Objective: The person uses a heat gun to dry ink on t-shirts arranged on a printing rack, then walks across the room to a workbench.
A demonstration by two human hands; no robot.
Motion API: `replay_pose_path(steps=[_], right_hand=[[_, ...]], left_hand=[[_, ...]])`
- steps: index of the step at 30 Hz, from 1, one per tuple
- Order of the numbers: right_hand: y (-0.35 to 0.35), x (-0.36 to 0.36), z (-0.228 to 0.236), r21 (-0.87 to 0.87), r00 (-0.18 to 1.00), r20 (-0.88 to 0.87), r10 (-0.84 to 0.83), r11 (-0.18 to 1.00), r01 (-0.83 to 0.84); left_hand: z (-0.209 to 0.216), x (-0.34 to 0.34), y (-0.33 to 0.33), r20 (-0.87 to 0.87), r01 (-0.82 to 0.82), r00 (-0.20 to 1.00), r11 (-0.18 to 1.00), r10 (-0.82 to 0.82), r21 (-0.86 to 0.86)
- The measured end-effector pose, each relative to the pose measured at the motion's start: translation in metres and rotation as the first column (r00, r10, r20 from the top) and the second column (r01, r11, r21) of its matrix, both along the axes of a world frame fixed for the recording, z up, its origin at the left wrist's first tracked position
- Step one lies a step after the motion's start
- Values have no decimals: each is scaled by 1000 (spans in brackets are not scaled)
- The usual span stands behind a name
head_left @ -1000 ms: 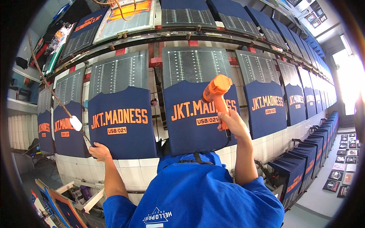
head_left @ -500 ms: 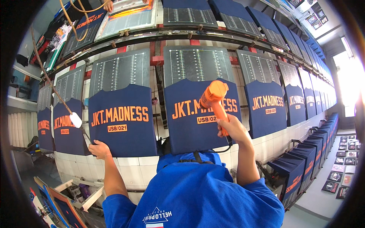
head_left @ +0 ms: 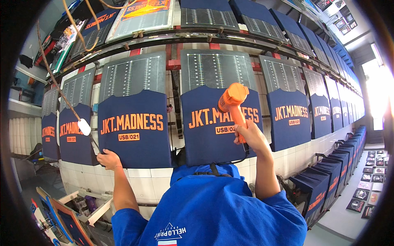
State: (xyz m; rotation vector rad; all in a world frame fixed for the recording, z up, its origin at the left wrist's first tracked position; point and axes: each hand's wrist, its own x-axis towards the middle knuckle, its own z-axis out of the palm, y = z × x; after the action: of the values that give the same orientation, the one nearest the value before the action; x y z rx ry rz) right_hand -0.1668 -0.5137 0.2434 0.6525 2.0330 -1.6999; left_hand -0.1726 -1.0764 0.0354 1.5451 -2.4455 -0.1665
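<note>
My right hand (head_left: 253,138) is wrapped round the handle of an orange heat gun (head_left: 234,98), with a black cord at the handle's lower end. The heat gun is over a navy shirt (head_left: 197,143) with orange lettering and covers part of the print; I cannot tell the gap between them. That shirt lies flat on a dark board (head_left: 215,69) marked with white scales. To the left, my left hand (head_left: 109,159) grips the lower left corner of a neighbouring shirt-covered board (head_left: 135,153); some fingertips are hard to make out.
More shirt-covered boards (head_left: 287,131) run in rows to the right. A printing screen (head_left: 141,24) with orange ink lies on the far row. A thin rod with a white paddle-shaped piece (head_left: 84,127) hangs at left. Wooden frames (head_left: 61,213) stand at lower left.
My view has shifted slightly. The heat gun and both my hands hold nearly the same places. Another person's hands at the far printing screen have gone out of view.
</note>
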Motion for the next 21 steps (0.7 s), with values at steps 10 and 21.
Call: replay_pose_path(steps=[10, 21], right_hand=[[-12, -11, -6, -47, 999, -29, 24, 999, -25], [-5, 27, 12, -36, 992, 92, 87, 996, -84]], left_hand=[[7, -6, 7, 15, -11, 1000, 1000, 11, 3], [3, -4, 5, -7, -6, 1000, 1000, 6, -5]])
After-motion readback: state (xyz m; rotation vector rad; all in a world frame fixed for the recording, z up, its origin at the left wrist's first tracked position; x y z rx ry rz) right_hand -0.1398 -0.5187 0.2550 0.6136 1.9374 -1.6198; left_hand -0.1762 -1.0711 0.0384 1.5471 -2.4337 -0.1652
